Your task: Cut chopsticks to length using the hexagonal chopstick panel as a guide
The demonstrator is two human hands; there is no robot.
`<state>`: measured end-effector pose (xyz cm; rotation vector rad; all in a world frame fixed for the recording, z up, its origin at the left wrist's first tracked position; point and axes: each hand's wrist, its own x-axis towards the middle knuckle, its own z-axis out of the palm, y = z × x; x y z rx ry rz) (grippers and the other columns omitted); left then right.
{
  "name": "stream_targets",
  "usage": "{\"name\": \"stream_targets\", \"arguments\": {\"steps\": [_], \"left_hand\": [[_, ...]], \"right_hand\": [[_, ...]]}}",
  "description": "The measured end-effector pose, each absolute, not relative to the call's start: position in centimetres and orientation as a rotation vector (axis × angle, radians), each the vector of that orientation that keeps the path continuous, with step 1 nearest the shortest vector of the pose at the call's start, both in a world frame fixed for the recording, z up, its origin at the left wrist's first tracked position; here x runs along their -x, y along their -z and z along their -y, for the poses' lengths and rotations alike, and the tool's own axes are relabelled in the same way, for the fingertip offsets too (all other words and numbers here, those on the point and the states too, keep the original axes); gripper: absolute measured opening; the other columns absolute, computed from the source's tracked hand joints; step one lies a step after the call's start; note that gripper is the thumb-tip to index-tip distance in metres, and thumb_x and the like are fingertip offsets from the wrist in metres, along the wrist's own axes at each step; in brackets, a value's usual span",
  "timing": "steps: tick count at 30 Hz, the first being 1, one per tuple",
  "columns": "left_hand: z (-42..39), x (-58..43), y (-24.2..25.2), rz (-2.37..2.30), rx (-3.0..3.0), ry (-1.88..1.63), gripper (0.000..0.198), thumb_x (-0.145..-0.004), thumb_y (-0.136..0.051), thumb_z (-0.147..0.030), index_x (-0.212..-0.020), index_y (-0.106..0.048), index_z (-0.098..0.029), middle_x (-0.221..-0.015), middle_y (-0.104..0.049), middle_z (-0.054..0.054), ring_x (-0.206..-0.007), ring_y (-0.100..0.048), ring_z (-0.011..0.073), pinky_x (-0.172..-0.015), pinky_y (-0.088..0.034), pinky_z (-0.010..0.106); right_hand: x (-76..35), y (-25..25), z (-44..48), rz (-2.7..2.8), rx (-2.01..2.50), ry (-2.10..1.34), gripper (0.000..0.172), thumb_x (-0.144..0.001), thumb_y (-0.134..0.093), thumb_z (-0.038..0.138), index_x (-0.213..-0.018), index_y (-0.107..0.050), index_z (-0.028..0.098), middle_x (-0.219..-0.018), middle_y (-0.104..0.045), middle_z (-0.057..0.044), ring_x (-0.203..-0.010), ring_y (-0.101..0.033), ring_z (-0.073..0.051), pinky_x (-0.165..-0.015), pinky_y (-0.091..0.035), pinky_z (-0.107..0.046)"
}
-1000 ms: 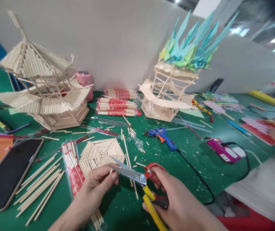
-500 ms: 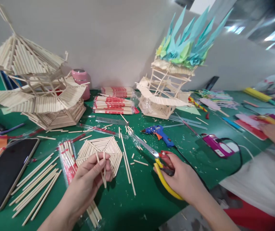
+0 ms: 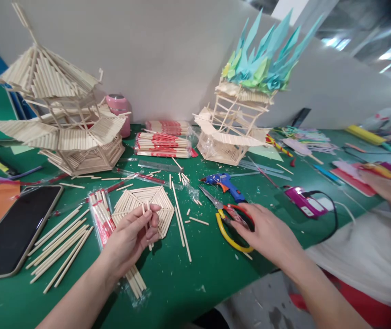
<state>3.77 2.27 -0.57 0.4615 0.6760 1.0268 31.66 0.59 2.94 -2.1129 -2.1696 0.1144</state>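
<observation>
My left hand [image 3: 132, 237] is closed in a pinch on a couple of short cut wooden sticks [image 3: 146, 218], held just above a flat hexagonal stick panel [image 3: 144, 205] on the green table [image 3: 188, 283]. My right hand [image 3: 267, 230] reaches left with its fingers stretched out, the fingertips on the handles of red-and-yellow scissors [image 3: 224, 217]. The scissors lie flat on the table, blades pointing away to the left. The yellow handle loop has nothing in it.
Loose long sticks [image 3: 60, 246] and a phone [image 3: 13, 233] lie at the left. Two stick-built towers [image 3: 61, 123] [image 3: 233, 132] stand at the back, with packs of chopsticks [image 3: 163, 144] between them. A blue glue gun [image 3: 224, 183] and a purple device [image 3: 305, 203] lie nearby. Another person's hand [image 3: 385, 189] is at the right.
My right hand has lowered the scissors from in front of me onto the table and its fingers have loosened. My left hand has kept its pinch on the short sticks, moving slightly away.
</observation>
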Motion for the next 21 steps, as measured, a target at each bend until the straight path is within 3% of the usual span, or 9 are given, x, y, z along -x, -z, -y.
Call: {"name": "stream_targets", "arguments": {"steps": [4,7,15,21], "left_hand": [[-2.2,-4.0,1.2,-0.633,-0.501,-0.998,0.009,-0.079,-0.058,-0.018,-0.086,-0.061,-0.013,-0.061,-0.056,0.000,-0.047,-0.045,0.0073,-0.046,-0.037,0.021],[-2.0,-4.1,1.3,-0.623,-0.521,-0.990,0.008,-0.079,-0.057,-0.018,-0.085,-0.061,-0.013,-0.061,-0.058,0.001,-0.048,-0.050,0.0098,-0.048,-0.040,0.023],[-1.7,-4.2,1.5,-0.618,-0.578,-0.993,0.011,-0.078,-0.061,-0.023,-0.084,-0.060,-0.014,-0.062,-0.060,0.001,-0.048,-0.054,0.0113,-0.048,-0.042,0.023],[-1.7,-4.3,2.1,-0.625,-0.612,-0.990,0.012,-0.078,-0.060,-0.024,-0.085,-0.061,-0.014,-0.064,-0.062,0.002,-0.049,-0.057,0.0125,-0.049,-0.044,0.025]], "right_hand": [[-26.7,-2.9,0.0,2.165,1.758,-0.315,0.019,-0.083,-0.047,0.023,-0.099,-0.056,0.019,-0.088,-0.063,-0.005,-0.082,-0.060,-0.019,-0.074,-0.047,-0.031],[-22.8,-1.5,0.1,2.340,1.576,-0.411,0.019,-0.082,-0.047,0.014,-0.098,-0.056,0.018,-0.089,-0.062,-0.005,-0.083,-0.059,-0.017,-0.073,-0.046,-0.027],[-20.5,-0.5,-0.9,2.481,1.748,-0.259,0.016,-0.080,-0.046,0.009,-0.087,-0.058,0.014,-0.083,-0.063,-0.010,-0.080,-0.060,-0.023,-0.070,-0.045,-0.032],[-20.2,-1.2,-2.2,2.528,1.842,-0.247,0.015,-0.072,-0.047,0.004,-0.076,-0.059,0.012,-0.072,-0.066,-0.014,-0.068,-0.065,-0.028,-0.057,-0.043,-0.032]]}}
